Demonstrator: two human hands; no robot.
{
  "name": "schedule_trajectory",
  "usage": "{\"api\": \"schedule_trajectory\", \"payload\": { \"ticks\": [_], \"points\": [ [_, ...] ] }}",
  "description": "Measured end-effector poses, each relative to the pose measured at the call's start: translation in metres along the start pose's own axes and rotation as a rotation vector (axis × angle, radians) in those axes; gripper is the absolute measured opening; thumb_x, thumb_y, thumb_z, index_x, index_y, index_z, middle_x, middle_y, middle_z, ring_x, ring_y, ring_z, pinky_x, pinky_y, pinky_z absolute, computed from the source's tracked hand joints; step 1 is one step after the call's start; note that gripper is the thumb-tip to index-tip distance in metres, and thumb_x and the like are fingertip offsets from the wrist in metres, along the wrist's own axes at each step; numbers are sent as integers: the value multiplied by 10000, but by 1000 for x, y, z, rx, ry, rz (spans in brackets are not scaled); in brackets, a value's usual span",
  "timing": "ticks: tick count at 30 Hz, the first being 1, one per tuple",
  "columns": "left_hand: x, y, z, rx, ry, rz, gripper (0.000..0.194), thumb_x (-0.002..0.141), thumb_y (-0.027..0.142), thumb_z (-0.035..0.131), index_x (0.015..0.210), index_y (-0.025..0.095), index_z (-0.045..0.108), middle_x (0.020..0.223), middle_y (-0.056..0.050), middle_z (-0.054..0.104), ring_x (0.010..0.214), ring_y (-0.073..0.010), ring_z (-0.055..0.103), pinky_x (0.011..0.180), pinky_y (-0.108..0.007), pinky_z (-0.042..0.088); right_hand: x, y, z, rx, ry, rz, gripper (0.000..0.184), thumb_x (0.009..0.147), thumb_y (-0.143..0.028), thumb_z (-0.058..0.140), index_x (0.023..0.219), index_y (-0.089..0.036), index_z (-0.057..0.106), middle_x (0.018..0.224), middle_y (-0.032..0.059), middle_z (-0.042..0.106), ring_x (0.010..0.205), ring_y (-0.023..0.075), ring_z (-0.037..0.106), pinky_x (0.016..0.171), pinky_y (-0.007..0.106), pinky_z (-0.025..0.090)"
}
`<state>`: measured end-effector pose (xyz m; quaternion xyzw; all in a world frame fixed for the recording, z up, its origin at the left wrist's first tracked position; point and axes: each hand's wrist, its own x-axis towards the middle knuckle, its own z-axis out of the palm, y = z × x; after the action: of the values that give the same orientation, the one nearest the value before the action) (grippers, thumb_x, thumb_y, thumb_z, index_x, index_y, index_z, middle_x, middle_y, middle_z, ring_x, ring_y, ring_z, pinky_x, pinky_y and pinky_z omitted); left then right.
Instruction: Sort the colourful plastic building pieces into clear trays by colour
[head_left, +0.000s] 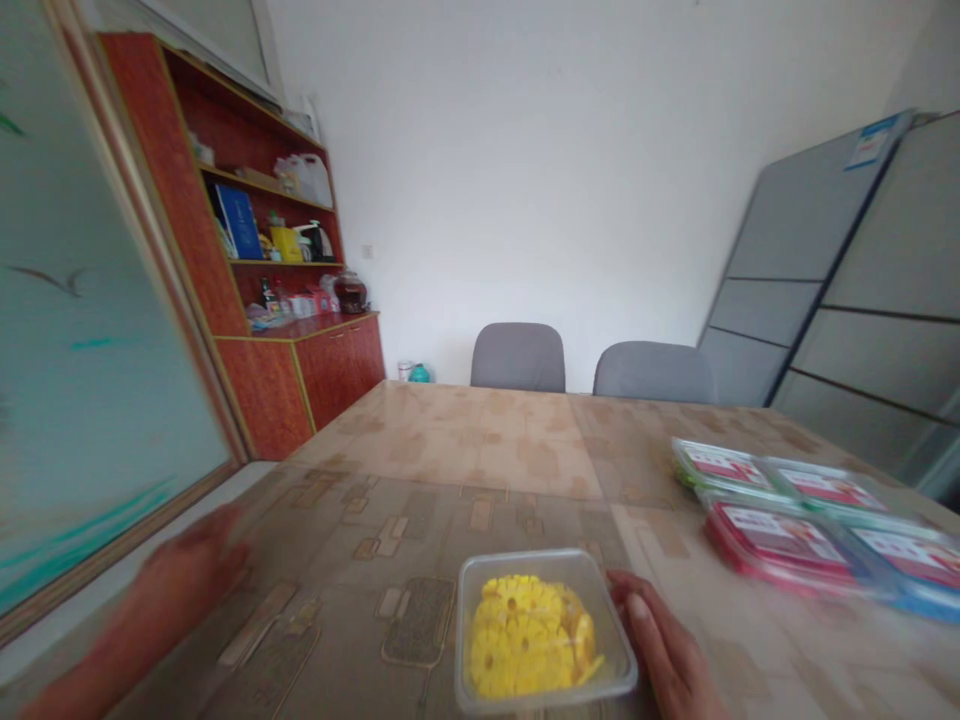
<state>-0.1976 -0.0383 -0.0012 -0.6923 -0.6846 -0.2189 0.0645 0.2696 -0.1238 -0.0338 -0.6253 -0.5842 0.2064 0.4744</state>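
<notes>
Left hand empty, loosely spread; right hand touching tub, grip unclear; patterned table, grey chairs, red cabinet beyond.

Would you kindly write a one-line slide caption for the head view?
Right hand beside a clear tub of yellow pieces on a patterned table, left hand apart and blurred.

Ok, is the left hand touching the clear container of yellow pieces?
No, bare tabletop shows between the left hand and the container.
</notes>
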Motion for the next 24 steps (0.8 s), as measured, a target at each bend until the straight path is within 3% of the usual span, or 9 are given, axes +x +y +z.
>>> {"api": "schedule_trajectory", "payload": {
  "ticks": [2, 3, 6, 9, 11, 14, 18, 21, 24],
  "points": [
    [-2, 42, 13, -107, -113, 97, 460, 930, 427, 374, 1288, 160, 487, 1297, -65, 594, 1156, -275, 573, 1005, -419, 420, 5, -5, -4, -96, -44, -127, 443, 938, -487, 355, 1167, -202, 605, 1184, 112, 643, 1105, 245, 601, 923, 340, 506],
    [-9, 67, 18, -287, -193, 180, 519, 907, 441, 437, 1365, 198, 411, 1404, -75, 491, 1254, -274, 486, 1045, -426, 374, 7, -9, -5, -162, -80, -207, 432, 935, -461, 381, 1232, -210, 568, 1262, 117, 596, 1166, 251, 559, 956, 364, 485],
    [-38, 141, 29, -713, -551, 461, 1039, 688, 495, 748, 1491, 304, 118, 1549, -84, 210, 1377, -303, 285, 1090, -464, 296, 17, -23, -5, -353, -246, -456, 537, 894, -440, 490, 1383, -227, 436, 1447, 132, 416, 1330, 305, 374, 1038, 477, 395],
    [-56, 186, 45, -772, -598, 513, 1251, 530, 394, 867, 1494, 302, 74, 1572, -118, 73, 1407, -353, 163, 1103, -546, 206, 24, -32, 0, -488, -431, -571, 604, 861, -500, 533, 1391, -225, 441, 1479, 151, 365, 1354, 352, 315, 1034, 545, 371],
    [-60, 194, 63, -802, -477, 491, 1206, 557, 294, 848, 1487, 309, 79, 1575, -115, 23, 1415, -360, 113, 1110, -563, 173, 26, -33, 2, -549, -481, -586, 606, 861, -539, 512, 1361, -197, 488, 1444, 178, 413, 1324, 371, 359, 1013, 570, 381],
    [-62, 188, 88, -881, -356, 445, 1077, 630, 270, 797, 1468, 324, 124, 1570, -109, 62, 1413, -357, 131, 1117, -558, 175, 24, -31, 2, -601, -457, -602, 601, 852, -550, 513, 1331, -187, 525, 1406, 191, 460, 1279, 382, 411, 986, 581, 392],
    [-65, 180, 100, -1051, -489, 371, 1152, 591, 368, 827, 1476, 296, 93, 1517, -138, 243, 1367, -368, 268, 1095, -536, 263, 16, -27, -3, -603, -409, -644, 670, 811, -583, 570, 1371, -228, 473, 1429, 184, 432, 1295, 380, 390, 995, 561, 380],
    [-66, 182, 95, -1135, -569, 356, 1160, 571, 469, 824, 1471, 300, 111, 1491, -129, 297, 1334, -364, 333, 1075, -506, 318, 13, -22, -3, -609, -418, -710, 835, 748, -650, 605, 1430, -225, 376, 1465, 212, 363, 1329, 404, 328, 1005, 590, 352],
    [-66, 185, 89, -1140, -569, 305, 1117, 574, 532, 812, 1451, 332, 150, 1457, -103, 353, 1315, -341, 367, 1087, -489, 306, 13, -16, 2, -629, -420, -773, 899, 740, -653, 611, 1461, -210, 307, 1465, 239, 347, 1328, 426, 319, 1000, 626, 335]
  ]
}}
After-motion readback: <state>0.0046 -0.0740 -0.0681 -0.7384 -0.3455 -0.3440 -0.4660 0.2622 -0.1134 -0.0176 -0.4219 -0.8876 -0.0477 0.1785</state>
